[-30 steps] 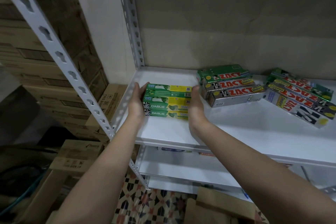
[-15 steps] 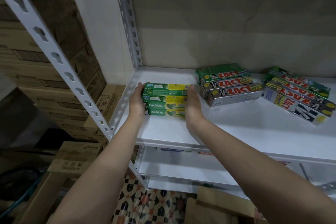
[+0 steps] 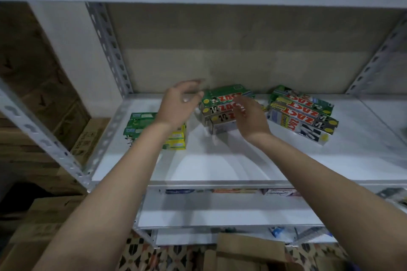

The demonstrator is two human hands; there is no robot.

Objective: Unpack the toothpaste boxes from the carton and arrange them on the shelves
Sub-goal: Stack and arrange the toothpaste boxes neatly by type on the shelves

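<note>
Near the shelf's (image 3: 220, 167) left edge lies the green-and-yellow stack (image 3: 176, 138), squared to the side, likely to leave room. Left hand (image 3: 178, 105) hovers above it, fingers loose, grasping nothing. Right hand (image 3: 251, 116), fingers relaxed, reaches the middle Zact stack (image 3: 220, 105), probably to straighten it; another Zact pile (image 3: 304, 112) lies askew rightward.

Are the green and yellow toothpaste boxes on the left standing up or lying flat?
Lying flat. The green and yellow boxes are stacked lengthwise on the white shelf.

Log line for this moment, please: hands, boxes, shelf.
left hand: open, above shelf | right hand: open, at middle Zact stack | Darlie stack: on shelf, unheld | right Zact stack: untouched
</note>
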